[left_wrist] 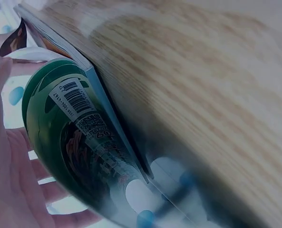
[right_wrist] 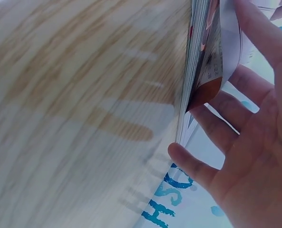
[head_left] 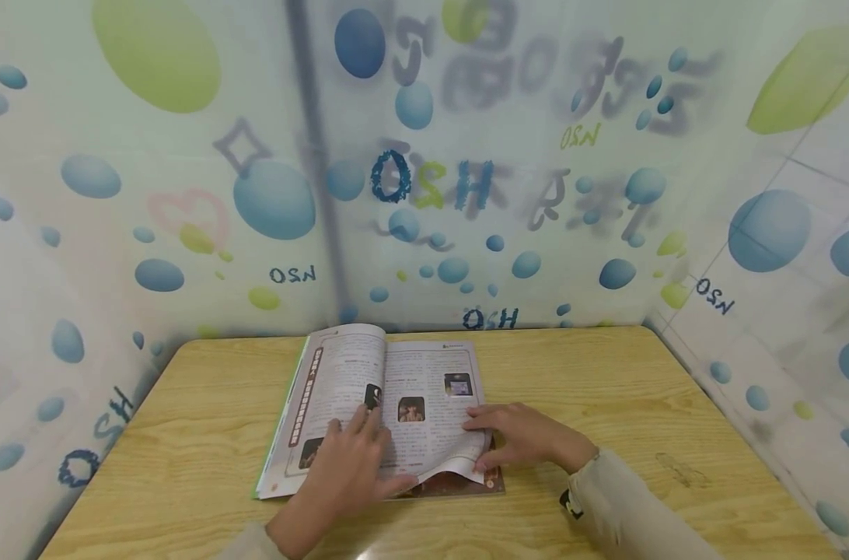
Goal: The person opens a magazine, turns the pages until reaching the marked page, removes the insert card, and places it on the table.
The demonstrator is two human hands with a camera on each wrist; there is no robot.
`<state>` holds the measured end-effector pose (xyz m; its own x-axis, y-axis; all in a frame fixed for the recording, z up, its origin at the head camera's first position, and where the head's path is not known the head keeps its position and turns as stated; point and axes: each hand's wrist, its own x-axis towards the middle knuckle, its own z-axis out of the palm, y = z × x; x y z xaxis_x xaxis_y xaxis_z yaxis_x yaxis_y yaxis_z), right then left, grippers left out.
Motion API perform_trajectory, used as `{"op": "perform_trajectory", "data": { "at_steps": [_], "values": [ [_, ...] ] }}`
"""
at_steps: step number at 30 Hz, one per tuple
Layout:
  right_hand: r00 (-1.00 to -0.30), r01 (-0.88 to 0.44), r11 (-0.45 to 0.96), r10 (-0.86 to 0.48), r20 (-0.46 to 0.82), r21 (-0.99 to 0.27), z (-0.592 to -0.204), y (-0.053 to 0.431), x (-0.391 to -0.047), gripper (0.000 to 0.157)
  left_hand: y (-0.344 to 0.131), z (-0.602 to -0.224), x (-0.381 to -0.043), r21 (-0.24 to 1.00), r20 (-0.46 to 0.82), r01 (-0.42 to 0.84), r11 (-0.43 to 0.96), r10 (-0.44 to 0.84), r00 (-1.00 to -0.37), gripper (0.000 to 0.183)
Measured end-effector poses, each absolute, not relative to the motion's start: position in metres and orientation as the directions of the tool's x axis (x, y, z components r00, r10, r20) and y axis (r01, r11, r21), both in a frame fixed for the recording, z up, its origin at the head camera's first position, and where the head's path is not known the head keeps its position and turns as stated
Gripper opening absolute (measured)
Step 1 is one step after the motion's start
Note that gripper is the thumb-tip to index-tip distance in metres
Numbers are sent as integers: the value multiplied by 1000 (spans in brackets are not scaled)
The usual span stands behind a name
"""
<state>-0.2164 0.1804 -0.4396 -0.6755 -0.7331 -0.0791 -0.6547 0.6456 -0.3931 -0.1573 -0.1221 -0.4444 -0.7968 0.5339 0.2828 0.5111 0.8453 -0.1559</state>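
Note:
An open magazine [head_left: 424,365] with printed text and small photos lies on the wooden table. My left hand [head_left: 344,467] rests on its left page near the fold, fingers extended and thumb reaching across the bottom edge. At the right edge my right hand [head_left: 525,435] holds a page [head_left: 459,465] by its lower corner, thumb at the corner and other fingers spread along the side. That page bows up, showing a dark reddish page [head_left: 452,486] beneath. The green back cover [left_wrist: 50,109], with a barcode [left_wrist: 75,100], bends up beside my left hand in the left wrist view.
The wooden table [head_left: 606,373] extends around the magazine on every side. Behind it stands a pale wall covering [head_left: 424,233] with blue and green spots and lettering; similar panels flank the table. A small dark mark [head_left: 679,469] shows on the tabletop at the right.

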Motion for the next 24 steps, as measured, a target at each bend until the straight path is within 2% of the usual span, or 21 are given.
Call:
{"op": "perform_trajectory", "data": {
  "at_steps": [8, 15, 21, 24],
  "values": [
    [-689, -647, 660, -721, -79, -383, -439, 178, -218, 70, -121, -444, -156, -144, 228, 516, 844, 536, -813, 92],
    [-677, -674, 634, -735, -26, -379, -442, 179, -221, 65, -122, -444, -156, -161, 224, 516, 841, 541, -811, 82],
    [-692, -653, 647, -721, -36, -392, -436, 183, -221, 75, -122, -443, -157, -141, 239, 514, 846, 533, -812, 73],
    [-712, -621, 657, -701, -44, -428, -431, 187, -222, 72, -122, -442, -157, -139, 241, 512, 848, 531, -813, 71]
  ]
}}
